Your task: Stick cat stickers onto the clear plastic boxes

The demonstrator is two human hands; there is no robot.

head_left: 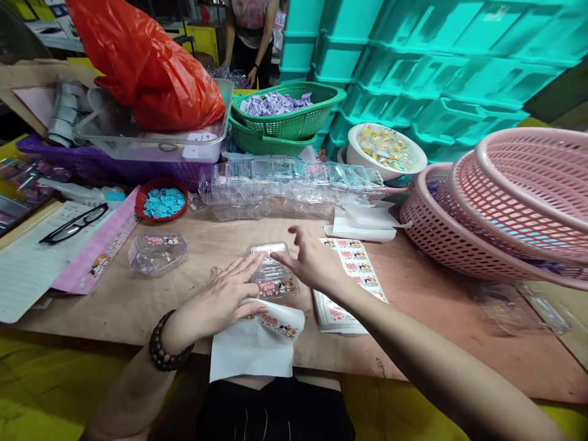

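Observation:
A small clear plastic box (278, 293) with a cat sticker on its near side lies on the table. My left hand (225, 294) stretches its fingertips onto the box's upper left part, while its thumb keeps hold of a curled sticker sheet (252, 352) hanging over the table's front edge. My right hand (315, 260) is open, thumb at the top of the box near a pale label, the other fingers lifted apart. Just right of the box is a stack of cat sticker sheets (356, 269), partly behind my right forearm. Another clear box (158, 252) with a sticker stands at the left.
Nested clear boxes (294, 180) line the back. A red basket (162, 201) holds blue pieces; a green basket (294, 119) holds purple packets. Pink baskets (459, 226) crowd the right. Glasses (73, 223) lie on papers at left. Behind, a person (250, 37) stands near teal crates (413, 67).

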